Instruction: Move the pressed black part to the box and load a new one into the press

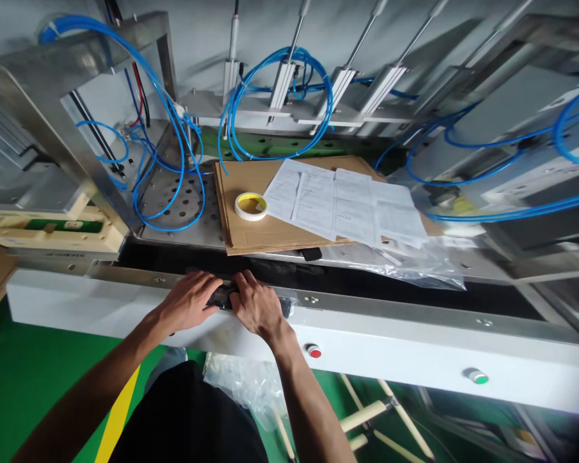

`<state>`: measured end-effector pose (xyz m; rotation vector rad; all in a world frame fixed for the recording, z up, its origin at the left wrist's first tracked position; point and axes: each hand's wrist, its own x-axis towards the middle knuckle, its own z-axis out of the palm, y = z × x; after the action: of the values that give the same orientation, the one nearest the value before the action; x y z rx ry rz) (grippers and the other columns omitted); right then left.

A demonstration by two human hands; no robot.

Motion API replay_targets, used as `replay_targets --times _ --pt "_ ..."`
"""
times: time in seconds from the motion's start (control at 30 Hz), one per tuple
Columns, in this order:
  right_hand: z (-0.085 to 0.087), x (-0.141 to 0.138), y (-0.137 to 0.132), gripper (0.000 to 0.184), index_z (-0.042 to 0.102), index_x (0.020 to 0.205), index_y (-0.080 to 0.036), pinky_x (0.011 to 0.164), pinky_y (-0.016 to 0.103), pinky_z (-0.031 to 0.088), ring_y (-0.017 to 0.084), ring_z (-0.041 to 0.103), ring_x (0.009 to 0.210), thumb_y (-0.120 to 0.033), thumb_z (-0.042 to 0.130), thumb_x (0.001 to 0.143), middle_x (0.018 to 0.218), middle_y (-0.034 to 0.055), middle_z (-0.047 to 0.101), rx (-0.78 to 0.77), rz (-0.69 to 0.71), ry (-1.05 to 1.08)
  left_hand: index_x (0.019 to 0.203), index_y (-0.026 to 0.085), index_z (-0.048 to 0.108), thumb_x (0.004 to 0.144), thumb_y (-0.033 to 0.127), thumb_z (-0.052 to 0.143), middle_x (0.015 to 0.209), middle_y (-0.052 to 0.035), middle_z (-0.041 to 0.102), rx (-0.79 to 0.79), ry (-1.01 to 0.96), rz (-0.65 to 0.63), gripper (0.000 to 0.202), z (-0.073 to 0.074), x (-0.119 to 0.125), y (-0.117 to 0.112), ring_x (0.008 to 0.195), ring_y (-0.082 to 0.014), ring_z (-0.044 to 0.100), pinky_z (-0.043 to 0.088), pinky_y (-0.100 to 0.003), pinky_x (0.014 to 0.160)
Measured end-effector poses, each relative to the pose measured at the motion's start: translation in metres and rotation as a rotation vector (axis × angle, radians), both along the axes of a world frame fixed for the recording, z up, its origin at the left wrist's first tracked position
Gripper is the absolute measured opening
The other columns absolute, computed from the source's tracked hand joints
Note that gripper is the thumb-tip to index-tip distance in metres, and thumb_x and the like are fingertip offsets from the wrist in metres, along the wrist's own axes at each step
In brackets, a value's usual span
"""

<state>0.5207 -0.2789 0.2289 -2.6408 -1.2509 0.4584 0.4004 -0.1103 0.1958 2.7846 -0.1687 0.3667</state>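
Observation:
My left hand (189, 301) and my right hand (257, 303) rest side by side at the front rail (347, 307) of a metal workbench. Between them is a dark, glossy, flat piece (222, 297), partly hidden by my fingers; its exact kind does not show. Fingers of both hands curl over it. Past my right hand, one dark end sticks out with what looks like clear plastic (289, 306) on it. Behind the hands runs a long black slot (318, 273) in the bench.
Cardboard sheets (236, 241) carry a tape roll (251, 207) and printed papers (335, 202). A clear plastic bag (429, 270) hangs over the slot. Blue hoses (275, 64) loop behind. The white front panel has a red button (314, 351) and a green button (477, 377).

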Motion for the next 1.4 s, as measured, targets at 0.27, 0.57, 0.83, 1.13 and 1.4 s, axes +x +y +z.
replay_targets --times 0.27,0.57,0.83,1.13,1.4 --pt "-0.014 -0.014 -0.005 0.023 0.070 0.103 -0.017 0.097 0.043 0.040 0.029 0.059 0.109 -0.034 0.053 0.103 0.110 0.0129 0.071 0.084 0.042 -0.197 0.115 0.017 0.058 0.084 0.019 0.082 0.118 -0.0124 0.071 -0.044 0.097 -0.062 0.040 0.000 -0.003 0.001 0.108 -0.0321 0.067 0.058 -0.048 0.095" --pt "-0.022 -0.020 -0.014 0.022 0.072 0.100 -0.018 0.109 0.046 0.041 0.028 0.057 0.110 -0.033 0.057 0.103 0.111 0.0115 0.072 0.254 -0.009 -0.290 0.120 0.017 0.061 0.074 0.027 0.096 0.124 -0.0120 0.068 0.073 0.131 -0.030 0.059 0.002 -0.008 -0.005 0.112 -0.0316 0.065 0.057 -0.047 0.099" --pt "-0.035 -0.070 -0.062 0.015 0.068 0.112 -0.020 0.082 0.035 0.051 0.020 0.063 0.089 -0.022 0.055 0.105 0.096 0.0072 0.071 0.891 -0.339 -0.379 0.129 0.011 0.065 0.085 0.027 0.080 0.123 -0.0146 0.066 0.102 0.104 -0.075 0.049 0.014 -0.009 -0.004 0.114 -0.0322 0.063 0.056 -0.049 0.104" --pt "-0.065 -0.106 -0.048 0.070 0.069 0.116 -0.015 0.069 0.034 0.056 0.020 0.066 0.073 -0.081 0.057 0.092 0.090 0.0089 0.075 0.924 -0.719 0.805 0.127 0.017 0.062 0.101 0.026 0.050 0.110 -0.0107 0.076 -0.142 0.255 -0.051 0.030 0.010 -0.011 -0.005 0.097 -0.0280 0.073 0.058 -0.040 0.087" --pt "-0.054 -0.112 -0.041 0.061 0.064 0.105 -0.022 0.066 0.033 0.054 0.018 0.058 0.067 -0.081 0.060 0.090 0.073 -0.0009 0.061 1.106 -0.779 0.936 0.124 0.022 0.063 0.106 0.047 0.050 0.103 -0.0043 0.074 -0.848 0.462 0.193 0.034 0.015 -0.048 -0.045 0.087 -0.0193 0.069 0.055 -0.029 0.079"
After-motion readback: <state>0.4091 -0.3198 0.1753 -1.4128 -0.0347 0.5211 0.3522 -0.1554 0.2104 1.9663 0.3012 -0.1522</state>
